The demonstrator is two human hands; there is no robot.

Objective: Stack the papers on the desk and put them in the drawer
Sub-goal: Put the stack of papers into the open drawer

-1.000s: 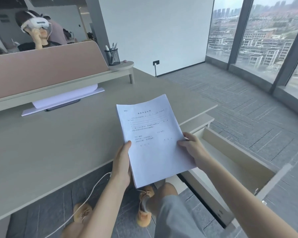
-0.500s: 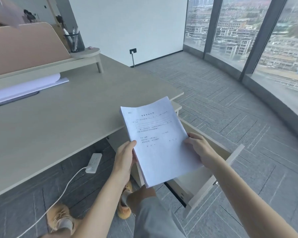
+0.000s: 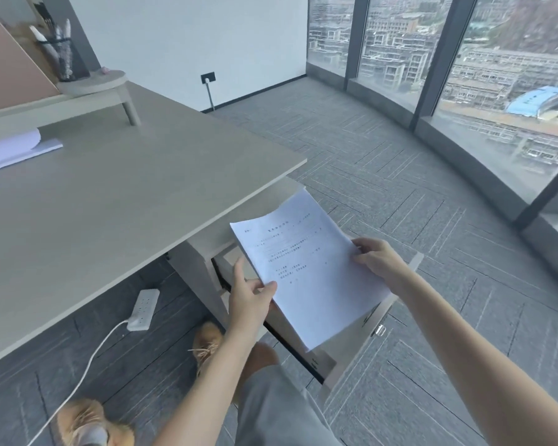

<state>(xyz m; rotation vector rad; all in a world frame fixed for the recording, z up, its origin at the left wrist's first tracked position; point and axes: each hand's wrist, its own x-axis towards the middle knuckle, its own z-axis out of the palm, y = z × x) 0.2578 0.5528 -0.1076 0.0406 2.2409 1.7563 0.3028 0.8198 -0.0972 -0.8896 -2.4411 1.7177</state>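
A white stack of papers (image 3: 306, 265) with printed lines hangs over the open drawer (image 3: 361, 342) under the desk's right end. My left hand (image 3: 250, 294) grips the stack's left edge, thumb on top. On the right edge, my right hand (image 3: 379, 260) holds it with fingers curled over the top sheet. The stack hides most of the drawer's inside. The beige desk (image 3: 110, 204) lies to the left, clear of the stack.
More white paper (image 3: 10, 149) lies at the desk's back left under a raised shelf with a mesh pen holder (image 3: 60, 56). A white power strip (image 3: 144, 309) and its cable lie on the grey carpet under the desk. Floor-to-ceiling windows (image 3: 464, 75) line the right.
Both hands have carried the stack to the right and down, off the desk top, to above the open drawer. The view has turned right.
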